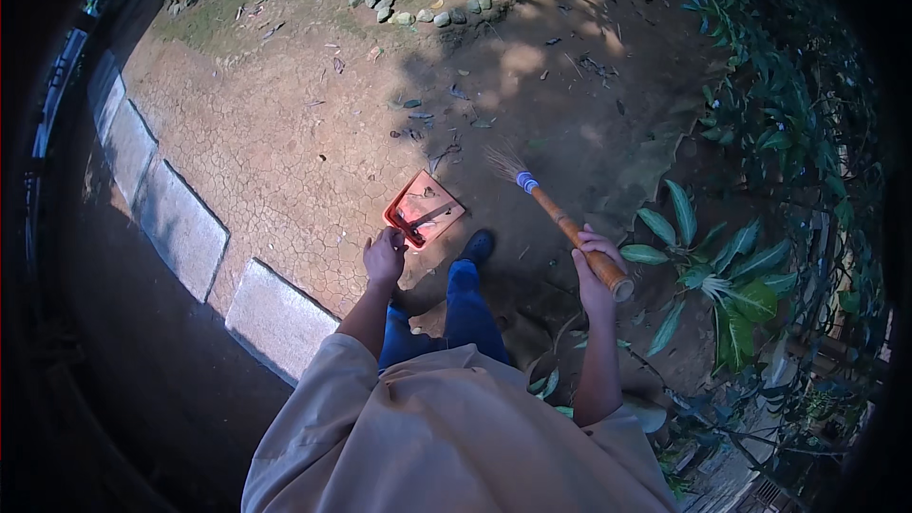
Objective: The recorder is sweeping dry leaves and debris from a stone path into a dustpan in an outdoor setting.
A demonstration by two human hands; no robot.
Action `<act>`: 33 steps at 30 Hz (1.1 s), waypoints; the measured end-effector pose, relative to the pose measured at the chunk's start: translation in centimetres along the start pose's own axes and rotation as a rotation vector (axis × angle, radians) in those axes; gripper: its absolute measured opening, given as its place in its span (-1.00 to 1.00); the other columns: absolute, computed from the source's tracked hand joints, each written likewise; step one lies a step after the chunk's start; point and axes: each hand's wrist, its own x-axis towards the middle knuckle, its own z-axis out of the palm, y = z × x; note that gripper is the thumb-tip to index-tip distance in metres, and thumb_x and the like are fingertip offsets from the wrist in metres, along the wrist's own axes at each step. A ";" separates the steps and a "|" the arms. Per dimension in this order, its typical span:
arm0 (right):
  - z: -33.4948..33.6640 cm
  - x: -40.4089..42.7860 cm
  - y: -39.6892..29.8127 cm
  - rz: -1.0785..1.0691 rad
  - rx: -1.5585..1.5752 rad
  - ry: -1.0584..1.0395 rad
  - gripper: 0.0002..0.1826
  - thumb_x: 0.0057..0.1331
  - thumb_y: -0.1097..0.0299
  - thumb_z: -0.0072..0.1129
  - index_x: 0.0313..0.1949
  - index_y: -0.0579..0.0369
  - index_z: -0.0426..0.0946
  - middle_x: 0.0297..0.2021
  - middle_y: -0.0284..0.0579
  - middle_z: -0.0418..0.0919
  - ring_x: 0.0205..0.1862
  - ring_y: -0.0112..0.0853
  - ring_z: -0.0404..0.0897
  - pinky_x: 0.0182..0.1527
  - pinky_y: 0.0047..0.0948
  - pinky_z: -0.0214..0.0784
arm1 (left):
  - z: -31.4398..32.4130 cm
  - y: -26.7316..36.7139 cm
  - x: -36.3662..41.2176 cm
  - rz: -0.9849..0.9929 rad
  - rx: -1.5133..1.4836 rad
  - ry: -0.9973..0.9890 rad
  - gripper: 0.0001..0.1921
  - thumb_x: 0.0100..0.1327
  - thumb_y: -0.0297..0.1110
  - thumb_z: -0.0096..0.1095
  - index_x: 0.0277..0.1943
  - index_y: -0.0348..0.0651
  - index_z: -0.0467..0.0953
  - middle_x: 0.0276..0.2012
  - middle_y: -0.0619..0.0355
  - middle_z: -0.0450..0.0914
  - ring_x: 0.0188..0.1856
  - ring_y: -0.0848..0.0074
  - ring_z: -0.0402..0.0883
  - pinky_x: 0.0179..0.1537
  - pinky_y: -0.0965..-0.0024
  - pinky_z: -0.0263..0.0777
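My left hand [385,255] is closed around the handle of a red plastic dustpan [438,203], and the fingers hide most of that handle. Some dry leaf bits lie in the pan, crossed by a dark shadow. In my right hand [597,267] is the thick bamboo handle of a stick broom [559,219]. Its thin bristles [504,162], bound with a blue and white band, point up and left over the dirt, to the right of the dustpan. Whether they touch the ground I cannot tell. Several dry leaves [447,152] lie just beyond the pan.
Cracked bare earth [285,149] spreads ahead. Concrete slabs [281,317] run along the left. A ring of stones [425,16] edges a plant bed at the top. A broad-leaved plant [719,278] grows close to my right arm, with dense foliage [791,107] behind it.
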 end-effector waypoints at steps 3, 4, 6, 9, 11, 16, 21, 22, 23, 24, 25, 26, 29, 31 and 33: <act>-0.2 4.6 3.3 -0.056 -0.010 -0.125 -0.75 0.07 0.78 0.16 -0.35 0.13 0.42 -0.13 -0.11 0.55 0.15 -0.16 0.46 0.22 -0.22 0.28 | 1.0 1.5 0.4 -0.113 0.016 -0.024 -0.66 0.05 -0.26 0.38 -0.10 0.00 0.45 -0.24 0.19 0.63 -0.14 0.26 0.62 0.19 0.01 0.22; 0.0 6.4 3.9 -0.102 -0.036 -0.202 -0.75 0.06 0.78 0.17 -0.36 0.13 0.43 -0.11 -0.11 0.54 0.15 -0.15 0.47 0.21 -0.23 0.29 | 1.2 2.2 0.4 -0.181 -0.004 -0.029 -0.66 0.06 -0.27 0.37 -0.10 0.00 0.45 -0.24 0.19 0.63 -0.15 0.27 0.63 0.19 0.01 0.22; 0.5 9.4 5.3 -0.168 -0.058 -0.306 -0.78 0.04 0.77 0.17 -0.39 0.15 0.45 -0.09 -0.10 0.50 0.14 -0.14 0.48 0.18 -0.24 0.32 | 2.1 3.1 0.4 -0.273 -0.025 -0.034 -0.66 0.06 -0.27 0.37 -0.09 0.01 0.45 -0.24 0.19 0.64 -0.15 0.27 0.63 0.18 0.01 0.23; 1.3 12.4 8.0 -0.228 -0.087 -0.352 -0.82 0.06 0.70 0.17 -0.38 0.15 0.44 -0.12 -0.08 0.51 0.10 -0.10 0.51 0.11 -0.24 0.37 | 4.2 4.0 0.7 -0.305 -0.084 -0.078 -0.69 0.10 -0.26 0.33 -0.09 0.01 0.46 -0.22 0.19 0.64 -0.16 0.29 0.63 0.21 0.00 0.19; 1.4 13.9 8.5 -0.209 -0.043 -0.415 -0.83 0.07 0.70 0.14 -0.37 0.16 0.45 -0.15 -0.09 0.52 0.12 -0.11 0.49 0.13 -0.23 0.36 | 4.9 5.9 1.1 -0.200 0.117 -0.087 -0.77 0.16 -0.25 0.26 -0.13 0.02 0.45 -0.22 0.19 0.65 -0.17 0.32 0.64 0.25 -0.02 0.15; 2.2 15.4 9.1 -0.093 -0.028 -0.395 -0.81 0.10 0.74 0.15 -0.36 0.16 0.42 -0.15 -0.08 0.54 0.20 -0.15 0.44 0.23 -0.23 0.26 | 5.2 7.0 2.1 -0.001 0.292 -0.095 -0.87 0.25 -0.29 0.09 -0.16 -0.01 0.48 -0.24 0.20 0.64 -0.13 0.33 0.63 0.34 -0.13 -0.08; 2.3 14.6 10.7 0.143 0.088 -0.223 -0.85 0.18 0.59 0.25 -0.34 0.13 0.43 -0.11 -0.15 0.54 0.15 -0.26 0.45 0.23 -0.27 0.25 | 5.0 6.7 2.9 0.062 0.310 -0.185 -0.81 0.23 -0.35 0.07 -0.09 -0.01 0.49 -0.19 0.19 0.64 -0.13 0.33 0.63 0.29 -0.06 0.06; 2.3 14.5 10.5 0.203 0.023 -0.148 -0.86 0.21 0.51 0.26 -0.30 0.13 0.45 -0.12 -0.14 0.54 0.09 -0.29 0.47 0.22 -0.27 0.27 | 5.2 6.2 2.9 0.075 0.281 -0.186 -0.77 0.22 -0.37 0.07 -0.06 -0.01 0.50 -0.17 0.19 0.64 -0.12 0.32 0.63 0.26 -0.03 0.13; 2.3 14.3 10.2 0.261 -0.043 -0.074 -0.84 0.24 0.43 0.27 -0.25 0.14 0.47 -0.13 -0.14 0.54 0.03 -0.32 0.50 0.20 -0.28 0.28 | 5.4 5.9 2.6 0.072 0.276 -0.190 -0.77 0.22 -0.37 0.07 -0.06 -0.01 0.50 -0.17 0.19 0.64 -0.12 0.32 0.63 0.26 -0.03 0.13; 2.3 14.1 9.7 0.243 -0.222 -0.089 -0.77 0.26 0.34 0.26 -0.16 0.15 0.50 -0.15 -0.13 0.54 -0.08 -0.37 0.51 0.06 -0.39 0.39 | 5.3 5.8 2.6 0.043 0.242 -0.203 -0.75 0.21 -0.39 0.07 -0.04 -0.01 0.49 -0.16 0.19 0.64 -0.12 0.32 0.63 0.22 -0.02 0.19; 2.5 13.9 9.0 0.242 -0.225 -0.091 -0.77 0.26 0.34 0.26 -0.16 0.15 0.50 -0.15 -0.13 0.54 -0.08 -0.37 0.51 0.06 -0.39 0.39 | 5.1 5.7 2.4 0.015 0.208 -0.214 -0.72 0.20 -0.40 0.07 -0.01 -0.01 0.49 -0.14 0.20 0.64 -0.11 0.32 0.63 0.18 0.00 0.25; 2.8 13.7 8.3 0.348 -0.169 -0.073 -0.77 0.25 0.34 0.26 -0.16 0.15 0.51 -0.17 -0.14 0.54 -0.09 -0.40 0.51 -0.03 -0.45 0.42 | 5.0 5.6 2.2 0.013 0.205 -0.213 -0.72 0.20 -0.40 0.07 -0.01 -0.01 0.49 -0.14 0.20 0.64 -0.11 0.32 0.63 0.18 0.00 0.25; 2.5 13.2 8.1 0.491 -0.096 -0.091 -0.78 0.24 0.37 0.27 -0.15 0.16 0.53 -0.16 -0.15 0.52 -0.11 -0.45 0.52 -0.17 -0.54 0.47 | 4.4 5.8 1.8 0.013 0.224 -0.254 -0.70 0.18 -0.41 0.07 -0.01 -0.02 0.49 -0.11 0.20 0.63 -0.10 0.31 0.63 0.14 0.02 0.29; 1.4 12.6 9.4 0.533 -0.083 -0.125 -0.78 0.24 0.41 0.27 -0.15 0.16 0.53 -0.13 -0.15 0.51 -0.12 -0.47 0.52 -0.23 -0.57 0.48 | 4.5 5.7 1.5 0.025 0.266 -0.233 -0.69 0.18 -0.41 0.09 0.00 -0.01 0.49 -0.09 0.20 0.62 -0.12 0.32 0.63 0.09 0.06 0.32; 0.4 12.2 10.4 0.164 -0.262 -0.194 -0.75 0.20 0.53 0.27 -0.11 0.16 0.51 -0.03 -0.09 0.46 -0.10 -0.46 0.52 -0.17 -0.55 0.51 | 4.7 5.7 1.2 0.024 0.265 -0.238 -0.69 0.17 -0.41 0.11 0.00 -0.01 0.49 -0.08 0.20 0.62 -0.11 0.31 0.63 0.08 0.07 0.33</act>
